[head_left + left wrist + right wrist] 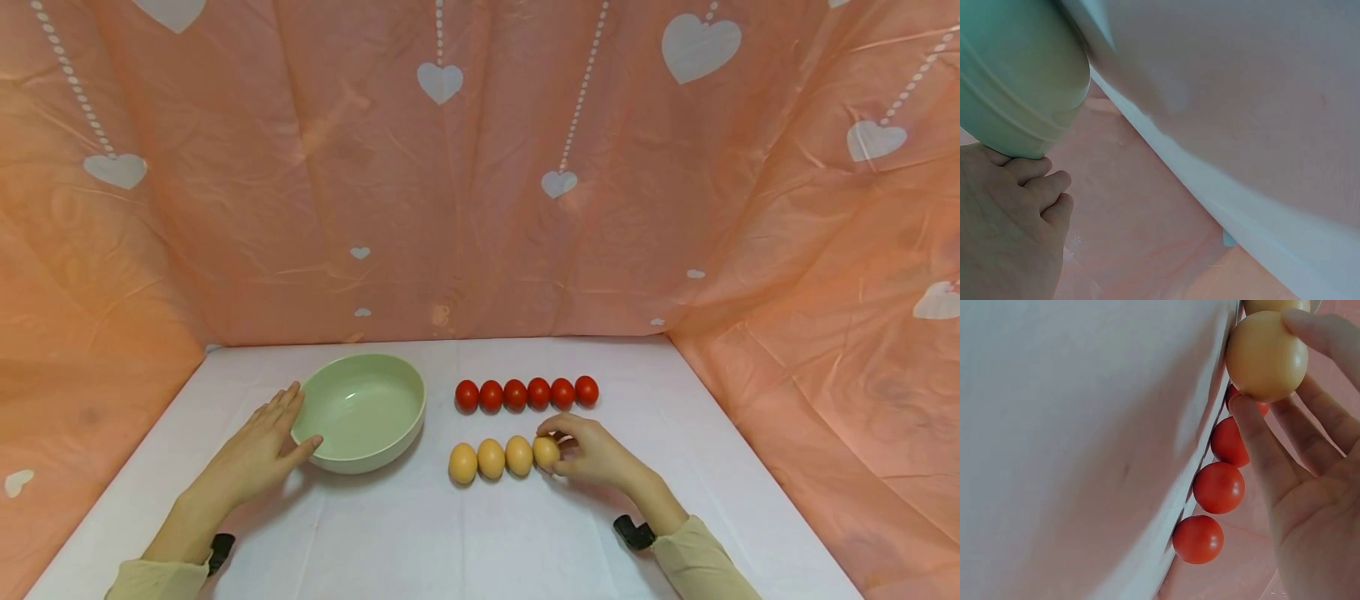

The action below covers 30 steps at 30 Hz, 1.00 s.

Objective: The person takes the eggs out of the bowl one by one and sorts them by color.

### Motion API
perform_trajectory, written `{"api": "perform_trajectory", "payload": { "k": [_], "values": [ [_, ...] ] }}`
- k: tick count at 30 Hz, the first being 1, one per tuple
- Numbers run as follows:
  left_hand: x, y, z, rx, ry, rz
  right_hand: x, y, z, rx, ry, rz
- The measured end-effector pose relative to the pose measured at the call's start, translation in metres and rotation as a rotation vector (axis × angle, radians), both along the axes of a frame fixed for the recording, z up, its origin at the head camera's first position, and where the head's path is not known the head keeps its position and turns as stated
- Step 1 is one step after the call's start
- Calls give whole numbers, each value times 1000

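Observation:
My left hand [258, 450] lies along the left side of a light green bowl [363, 458], its fingers extended and the thumb at the near rim. In the left wrist view the fingertips meet the bowl's outer wall [1022, 94]. On the right, my right hand [592, 450] pinches a tan egg [1266, 356] between thumb and fingers. This egg is the rightmost of a short row of tan eggs [491, 459] standing side by side. Behind them runs a row of several small red tomatoes [515, 395], some also visible beneath the hand in the right wrist view.
Everything stands on a table with a white cloth [390, 542]. An orange curtain [495, 275] printed with pale hearts encloses the back and both sides. The bowl sits left of both rows.

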<state>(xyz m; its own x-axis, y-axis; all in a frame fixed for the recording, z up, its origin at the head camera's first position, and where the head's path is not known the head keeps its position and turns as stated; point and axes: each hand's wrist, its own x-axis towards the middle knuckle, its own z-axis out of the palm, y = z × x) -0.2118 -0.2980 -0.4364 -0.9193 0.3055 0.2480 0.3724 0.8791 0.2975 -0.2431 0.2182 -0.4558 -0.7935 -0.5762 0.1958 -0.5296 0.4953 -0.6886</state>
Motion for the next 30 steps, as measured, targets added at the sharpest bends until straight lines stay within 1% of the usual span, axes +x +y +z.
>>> {"api": "perform_trajectory", "payload": {
  "k": [8, 14, 18, 22, 26, 28, 30],
  "values": [
    [0, 0, 0, 2, 5, 1, 0, 1, 2, -1, -11, -10],
    [0, 0, 1, 5, 7, 4, -3, 1, 1, -4, 18, -9],
    [0, 0, 0, 8, 3, 4, -2, 2, 1, 13, 57, -39],
    [0, -2, 2, 2, 5, 2, -1, 0, 5, 11, 146, -115],
    [1, -6, 5, -4, 18, 4, -2, 0, 10, 10, 236, -259],
    [2, -8, 7, -3, 22, 7, -4, 2, 13, 11, 263, -331],
    [3, -11, 8, -4, 19, 15, -5, 7, 16, 13, 286, -384]
  ]
}}
